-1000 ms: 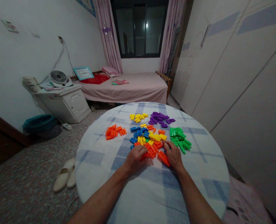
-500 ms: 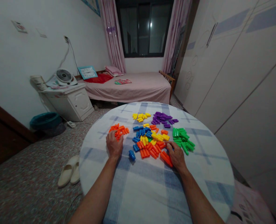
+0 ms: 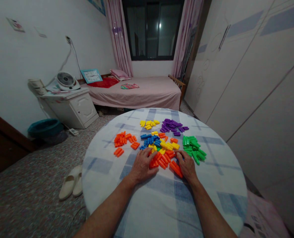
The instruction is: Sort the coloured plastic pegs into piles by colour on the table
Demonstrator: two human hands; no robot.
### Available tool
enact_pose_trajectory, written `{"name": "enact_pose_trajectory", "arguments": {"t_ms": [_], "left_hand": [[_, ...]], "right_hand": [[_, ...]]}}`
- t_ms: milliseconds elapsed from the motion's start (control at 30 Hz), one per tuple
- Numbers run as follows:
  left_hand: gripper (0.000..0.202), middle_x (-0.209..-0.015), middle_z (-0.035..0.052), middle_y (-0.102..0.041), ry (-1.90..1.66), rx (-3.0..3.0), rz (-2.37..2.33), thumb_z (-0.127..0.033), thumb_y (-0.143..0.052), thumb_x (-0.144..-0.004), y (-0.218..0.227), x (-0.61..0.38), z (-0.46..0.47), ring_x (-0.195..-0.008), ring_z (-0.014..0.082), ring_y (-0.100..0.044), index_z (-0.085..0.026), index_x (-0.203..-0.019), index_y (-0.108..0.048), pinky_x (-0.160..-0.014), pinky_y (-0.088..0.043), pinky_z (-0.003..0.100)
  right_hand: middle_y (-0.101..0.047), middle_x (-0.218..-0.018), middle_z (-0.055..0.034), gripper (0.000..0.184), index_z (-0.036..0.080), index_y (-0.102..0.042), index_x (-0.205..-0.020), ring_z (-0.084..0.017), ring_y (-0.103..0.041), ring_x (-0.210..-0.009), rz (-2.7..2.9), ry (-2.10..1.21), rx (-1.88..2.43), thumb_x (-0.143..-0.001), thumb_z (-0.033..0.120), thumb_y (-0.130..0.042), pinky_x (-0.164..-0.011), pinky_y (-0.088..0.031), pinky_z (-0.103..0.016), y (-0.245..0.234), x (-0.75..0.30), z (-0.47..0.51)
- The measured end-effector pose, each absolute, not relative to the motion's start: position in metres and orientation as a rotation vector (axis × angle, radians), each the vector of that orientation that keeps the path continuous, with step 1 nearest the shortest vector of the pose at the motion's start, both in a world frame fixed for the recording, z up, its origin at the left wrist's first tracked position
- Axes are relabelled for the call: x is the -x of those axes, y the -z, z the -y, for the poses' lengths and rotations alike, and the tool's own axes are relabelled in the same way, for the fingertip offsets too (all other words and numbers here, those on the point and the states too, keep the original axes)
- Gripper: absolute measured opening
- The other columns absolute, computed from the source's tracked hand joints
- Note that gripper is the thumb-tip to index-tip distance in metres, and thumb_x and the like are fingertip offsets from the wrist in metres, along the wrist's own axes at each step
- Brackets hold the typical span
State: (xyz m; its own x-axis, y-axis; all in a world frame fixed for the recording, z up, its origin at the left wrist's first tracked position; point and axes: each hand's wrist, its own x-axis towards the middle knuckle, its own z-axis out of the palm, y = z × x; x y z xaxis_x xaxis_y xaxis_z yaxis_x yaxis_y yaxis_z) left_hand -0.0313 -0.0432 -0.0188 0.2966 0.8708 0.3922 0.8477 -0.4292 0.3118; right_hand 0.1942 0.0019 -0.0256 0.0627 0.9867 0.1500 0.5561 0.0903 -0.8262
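Observation:
Plastic building pieces lie on the round table (image 3: pixel 149 205) in colour groups around a mixed pile (image 3: pixel 159 143). My left hand (image 3: pixel 143 165) reaches over the near left of that pile, thumb and fingers apart around orange pieces (image 3: pixel 155 162). Its fingers cover some blue pieces. At the near right of the pile, my right hand (image 3: pixel 187 166) rests low on the cloth, fingers loosely bent and apart, beside a long orange piece (image 3: pixel 176 169). Loose orange pieces (image 3: pixel 121 138) sit at the left, with a joined orange piece (image 3: pixel 118 152) nearer me.
Yellow pieces (image 3: pixel 149 124) and purple pieces (image 3: pixel 171 125) lie at the far side, green pieces (image 3: pixel 193 148) to the right. Beyond the table stand a bed (image 3: pixel 147 89) and a white cabinet (image 3: pixel 79 110). Slippers (image 3: pixel 70 185) are on the floor, a wardrobe (image 3: pixel 256 92) at right.
My left hand has left the orange group at the left and moved right to the mixed pile. Joined orange pieces now show where it was. My right hand has barely moved.

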Motion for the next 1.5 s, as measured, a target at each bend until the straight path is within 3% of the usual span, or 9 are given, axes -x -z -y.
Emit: {"name": "enact_pose_trajectory", "arguments": {"t_ms": [133, 333, 633, 767, 867, 1233, 1500], "left_hand": [[0.06, -0.136, 0.0107, -0.045, -0.852, -2.452, -1.665, -0.034, -0.065, -0.075, 0.023, 0.037, 0.04, -0.126, 0.0245, -0.045, -0.025, -0.132, -0.048, -0.106, -0.045, 0.045], [0.064, -0.129, 0.0093, -0.051, -0.951, -2.368, -1.721, -0.04, -0.064, -0.077, 0.026, 0.041, 0.036, -0.119, 0.022, -0.049, -0.024, -0.135, -0.043, -0.102, -0.047, 0.04], [0.039, -0.117, 0.0073, -0.059, -0.919, -2.404, -1.61, -0.041, -0.056, -0.084, 0.022, 0.046, 0.034, -0.108, 0.0178, -0.054, -0.022, -0.118, -0.058, -0.095, -0.049, 0.034], [0.05, -0.12, 0.0071, -0.059, -0.789, -2.471, -1.576, -0.046, -0.063, -0.078, 0.019, 0.049, 0.034, -0.108, 0.0198, -0.055, -0.023, -0.122, -0.056, -0.094, -0.05, 0.036], [0.048, -0.12, 0.0077, -0.059, -0.774, -2.515, -1.579, -0.041, -0.062, -0.079, 0.02, 0.048, 0.034, -0.108, 0.0206, -0.056, -0.022, -0.123, -0.055, -0.093, -0.051, 0.037], [0.033, -0.113, 0.0069, -0.062, -1.036, -2.34, -1.471, -0.035, -0.057, -0.084, 0.023, 0.046, 0.033, -0.103, 0.0133, -0.059, -0.02, -0.114, -0.059, -0.09, -0.051, 0.026], [0.023, -0.101, 0.0037, -0.066, -1.303, -1.863, -1.696, -0.024, -0.057, -0.082, 0.02, 0.05, 0.029, -0.097, 0.0118, -0.061, -0.018, -0.103, -0.064, -0.093, -0.05, 0.027]], "right_hand": [[-0.067, -0.101, -0.0063, 0.046, 0.016, -0.066, -0.097, -0.014, -0.06, -0.092, 1.594, -0.688, 1.556, -0.083, 0.048, -0.035, -0.087, -0.044, -0.028, 0.025, -0.194, -0.003], [-0.067, -0.101, -0.0064, 0.048, 0.017, -0.066, -0.097, -0.015, -0.06, -0.09, 1.59, -0.705, 1.569, -0.082, 0.05, -0.035, -0.086, -0.045, -0.028, 0.025, -0.195, -0.003], [-0.066, -0.104, -0.0075, 0.05, 0.016, -0.066, -0.1, -0.016, -0.06, -0.09, 1.596, -0.719, 1.58, -0.082, 0.05, -0.034, -0.086, -0.044, -0.029, 0.026, -0.196, -0.004], [-0.066, -0.103, -0.0069, 0.049, 0.016, -0.065, -0.1, -0.016, -0.059, -0.092, 1.6, -0.734, 1.586, -0.083, 0.05, -0.034, -0.087, -0.043, -0.029, 0.024, -0.195, -0.003], [-0.066, -0.104, -0.0068, 0.049, 0.016, -0.065, -0.099, -0.016, -0.059, -0.093, 1.584, -0.739, 1.597, -0.082, 0.049, -0.034, -0.088, -0.043, -0.029, 0.023, -0.195, -0.003], [-0.066, -0.104, -0.0069, 0.053, 0.017, -0.065, -0.101, -0.017, -0.059, -0.094, 1.603, -0.765, 1.613, -0.08, 0.053, -0.033, -0.091, -0.043, -0.031, 0.023, -0.196, -0.004], [-0.066, -0.105, -0.0064, 0.051, 0.017, -0.065, -0.1, -0.017, -0.059, -0.096, 1.595, -0.774, 1.599, -0.079, 0.053, -0.034, -0.093, -0.042, -0.032, 0.02, -0.196, -0.004]]}}
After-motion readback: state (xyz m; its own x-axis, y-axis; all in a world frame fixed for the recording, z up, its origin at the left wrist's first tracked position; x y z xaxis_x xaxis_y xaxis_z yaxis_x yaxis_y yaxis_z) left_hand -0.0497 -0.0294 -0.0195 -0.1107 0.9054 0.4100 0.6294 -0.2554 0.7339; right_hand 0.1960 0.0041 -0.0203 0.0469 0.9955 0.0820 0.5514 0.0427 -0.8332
